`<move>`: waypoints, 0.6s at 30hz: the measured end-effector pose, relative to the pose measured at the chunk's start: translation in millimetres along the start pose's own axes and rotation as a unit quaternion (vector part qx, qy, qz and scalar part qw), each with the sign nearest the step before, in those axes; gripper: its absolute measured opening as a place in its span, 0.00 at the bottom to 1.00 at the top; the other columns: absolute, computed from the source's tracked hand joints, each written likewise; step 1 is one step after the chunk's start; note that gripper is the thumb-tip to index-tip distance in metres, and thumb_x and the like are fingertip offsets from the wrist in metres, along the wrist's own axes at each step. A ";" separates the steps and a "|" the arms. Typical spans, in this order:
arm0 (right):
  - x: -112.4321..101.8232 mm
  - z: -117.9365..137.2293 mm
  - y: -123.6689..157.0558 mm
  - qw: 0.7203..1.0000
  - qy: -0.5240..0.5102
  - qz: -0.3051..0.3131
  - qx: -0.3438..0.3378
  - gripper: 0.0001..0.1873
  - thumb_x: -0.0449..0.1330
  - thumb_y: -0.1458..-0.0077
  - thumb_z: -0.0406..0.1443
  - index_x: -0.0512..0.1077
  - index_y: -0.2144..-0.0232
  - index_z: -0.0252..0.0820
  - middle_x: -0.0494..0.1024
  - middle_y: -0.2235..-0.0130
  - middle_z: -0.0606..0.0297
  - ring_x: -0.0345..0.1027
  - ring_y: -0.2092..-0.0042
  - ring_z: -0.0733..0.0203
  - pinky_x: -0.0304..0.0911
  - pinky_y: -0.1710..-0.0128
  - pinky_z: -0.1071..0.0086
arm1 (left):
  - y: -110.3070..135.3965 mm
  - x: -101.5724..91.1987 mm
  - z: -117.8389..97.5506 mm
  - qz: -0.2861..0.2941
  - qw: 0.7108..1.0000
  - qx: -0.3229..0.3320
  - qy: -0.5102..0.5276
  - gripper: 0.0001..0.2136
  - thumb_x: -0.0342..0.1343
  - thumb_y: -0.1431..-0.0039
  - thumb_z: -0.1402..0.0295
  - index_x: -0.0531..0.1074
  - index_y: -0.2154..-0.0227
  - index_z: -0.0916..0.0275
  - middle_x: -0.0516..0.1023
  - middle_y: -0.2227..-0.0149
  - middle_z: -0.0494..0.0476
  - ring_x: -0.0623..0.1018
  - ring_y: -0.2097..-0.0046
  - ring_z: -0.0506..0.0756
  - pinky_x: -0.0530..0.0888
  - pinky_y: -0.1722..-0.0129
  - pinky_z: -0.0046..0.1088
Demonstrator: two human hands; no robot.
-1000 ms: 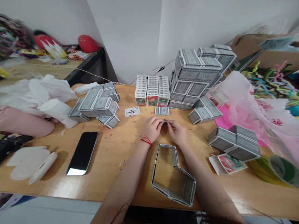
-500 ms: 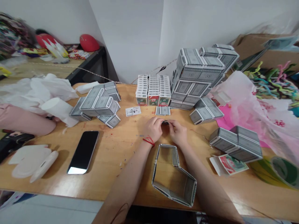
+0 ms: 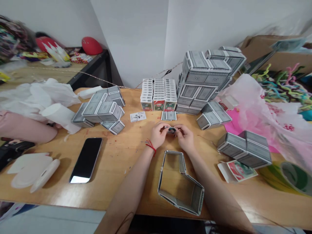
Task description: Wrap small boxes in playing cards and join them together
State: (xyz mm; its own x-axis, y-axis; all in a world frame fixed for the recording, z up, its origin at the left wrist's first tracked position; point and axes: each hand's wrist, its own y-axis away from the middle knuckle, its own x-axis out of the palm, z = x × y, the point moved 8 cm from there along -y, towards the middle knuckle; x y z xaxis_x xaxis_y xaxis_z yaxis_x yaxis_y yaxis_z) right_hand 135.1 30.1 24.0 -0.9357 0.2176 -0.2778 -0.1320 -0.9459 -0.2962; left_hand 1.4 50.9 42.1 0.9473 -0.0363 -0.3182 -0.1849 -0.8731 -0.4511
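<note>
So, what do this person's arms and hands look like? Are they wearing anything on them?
Both forearms are bare, with no sleeves in view. Thin red strings form a bracelet around the left wrist, just behind the left hand. The right hand and its wrist show nothing worn. Neither hand is gloved.

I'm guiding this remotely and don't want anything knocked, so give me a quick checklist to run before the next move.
1. Small piece held from both sides: ok, between the fingers of the left hand and right hand.
2. Shape and folds of that piece visible: cannot tell, the fingers cover most of it.
3. Open card frame free of the right forearm: cannot tell, they sit very close.
4. Phone away from the hands: ok, flat on the table, left of the left forearm.
5. Red-and-green card box closed: not ok, its white flap sticks out.
</note>
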 end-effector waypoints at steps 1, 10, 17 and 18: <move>0.6 -0.2 -0.1 1.000 0.003 0.006 -0.004 0.07 0.50 0.50 0.36 0.68 0.71 0.41 0.72 0.73 0.65 0.64 0.74 0.66 0.63 0.74 0.71 | -0.3 0.0 0.8 0.003 1.000 -0.001 0.001 0.05 0.50 0.48 0.75 0.70 0.73 0.63 0.73 0.69 0.54 0.73 0.67 0.49 0.71 0.67 0.26; -1.2 6.7 0.1 0.997 0.056 -0.003 -0.044 0.07 0.51 0.50 0.35 0.68 0.71 0.42 0.73 0.71 0.64 0.66 0.70 0.63 0.64 0.69 0.70 | 2.1 0.0 -2.8 0.001 0.999 0.020 -0.042 0.06 0.49 0.47 0.75 0.70 0.71 0.63 0.73 0.69 0.54 0.72 0.66 0.49 0.71 0.67 0.25; -4.5 17.1 2.4 0.987 0.131 -0.024 -0.087 0.07 0.49 0.49 0.33 0.68 0.71 0.43 0.73 0.70 0.64 0.67 0.67 0.62 0.64 0.66 0.68 | 5.0 0.4 -14.8 -0.011 0.995 0.055 -0.081 0.05 0.48 0.45 0.71 0.70 0.69 0.63 0.73 0.68 0.55 0.72 0.64 0.49 0.71 0.63 0.26; -4.3 18.6 2.8 0.986 0.137 -0.023 -0.094 0.08 0.49 0.48 0.33 0.68 0.71 0.43 0.73 0.70 0.64 0.67 0.67 0.62 0.63 0.65 0.67 | 5.2 0.1 -15.8 -0.012 0.994 0.060 -0.085 0.06 0.48 0.45 0.71 0.70 0.69 0.62 0.73 0.68 0.55 0.72 0.64 0.49 0.71 0.63 0.27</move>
State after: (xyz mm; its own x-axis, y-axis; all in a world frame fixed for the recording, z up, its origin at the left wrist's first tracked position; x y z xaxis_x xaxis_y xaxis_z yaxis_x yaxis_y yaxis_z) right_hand 132.7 22.0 41.4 -0.8036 0.3396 -0.4888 -0.0849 -0.8783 -0.4706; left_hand 4.7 38.8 52.9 0.8957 0.0755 -0.4382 -0.2029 -0.8076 -0.5538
